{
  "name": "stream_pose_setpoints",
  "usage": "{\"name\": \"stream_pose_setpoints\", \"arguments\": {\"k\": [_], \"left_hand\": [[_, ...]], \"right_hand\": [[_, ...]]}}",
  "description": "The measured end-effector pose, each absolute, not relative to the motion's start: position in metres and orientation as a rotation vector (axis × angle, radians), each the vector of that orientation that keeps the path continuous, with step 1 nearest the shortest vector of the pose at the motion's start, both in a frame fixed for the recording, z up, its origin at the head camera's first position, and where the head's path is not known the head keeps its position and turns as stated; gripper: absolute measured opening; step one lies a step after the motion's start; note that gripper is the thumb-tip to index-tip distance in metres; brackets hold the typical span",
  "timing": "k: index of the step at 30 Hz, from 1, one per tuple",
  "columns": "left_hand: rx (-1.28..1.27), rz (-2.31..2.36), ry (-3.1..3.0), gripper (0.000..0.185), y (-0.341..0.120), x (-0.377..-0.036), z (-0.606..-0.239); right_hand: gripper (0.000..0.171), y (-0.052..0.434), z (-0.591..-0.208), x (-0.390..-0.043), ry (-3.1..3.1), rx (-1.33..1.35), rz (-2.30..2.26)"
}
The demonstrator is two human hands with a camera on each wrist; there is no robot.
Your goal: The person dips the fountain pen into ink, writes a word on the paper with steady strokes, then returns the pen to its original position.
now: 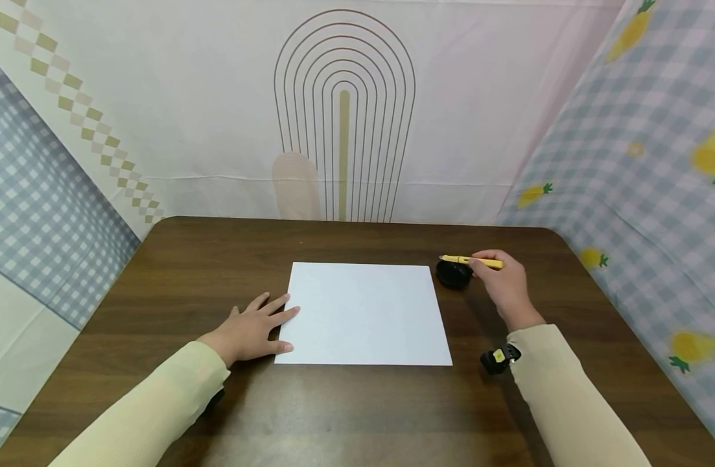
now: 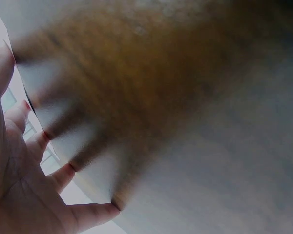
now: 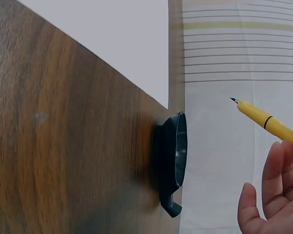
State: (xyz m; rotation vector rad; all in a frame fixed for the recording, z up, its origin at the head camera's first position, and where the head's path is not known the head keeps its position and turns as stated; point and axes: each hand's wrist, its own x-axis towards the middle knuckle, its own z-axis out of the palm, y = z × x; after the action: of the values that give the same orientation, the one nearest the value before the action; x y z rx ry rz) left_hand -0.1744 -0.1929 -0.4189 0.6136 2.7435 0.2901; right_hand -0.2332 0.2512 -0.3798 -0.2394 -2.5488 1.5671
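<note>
One left hand (image 1: 253, 329), near left: fingers flat, pressing the left edge of one blank white paper sheet (image 1: 365, 312) at table (image 1: 217, 259) centre. Nothing written yet. One right hand (image 1: 502, 280), far right: pinches one yellow pen (image 1: 471, 261), nib raised over one black ink dish (image 1: 453, 274), not yet dipped.

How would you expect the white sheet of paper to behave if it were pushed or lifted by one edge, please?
The white sheet of paper lies thin and flat on the smooth wooden table, so it would probably slide easily. The left hand rests flat at its edge, likely steadying it. Lifted by one edge, it would likely droop.
</note>
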Motion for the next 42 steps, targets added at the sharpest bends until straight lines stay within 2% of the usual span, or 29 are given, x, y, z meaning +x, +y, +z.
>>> {"name": "stream_pose_setpoints", "arguments": {"k": [9, 42], "left_hand": [[0.612, 0.300, 2.740, 0.074, -0.193, -0.174, -0.418], [0.602, 0.309, 2.730, 0.074, -0.192, -0.174, -0.416]], "right_hand": [[0.030, 0.239, -0.382, -0.236, -2.510, -0.224, 1.613], [0.028, 0.181, -0.390, -0.238, -2.599, -0.168, 1.710]]}}
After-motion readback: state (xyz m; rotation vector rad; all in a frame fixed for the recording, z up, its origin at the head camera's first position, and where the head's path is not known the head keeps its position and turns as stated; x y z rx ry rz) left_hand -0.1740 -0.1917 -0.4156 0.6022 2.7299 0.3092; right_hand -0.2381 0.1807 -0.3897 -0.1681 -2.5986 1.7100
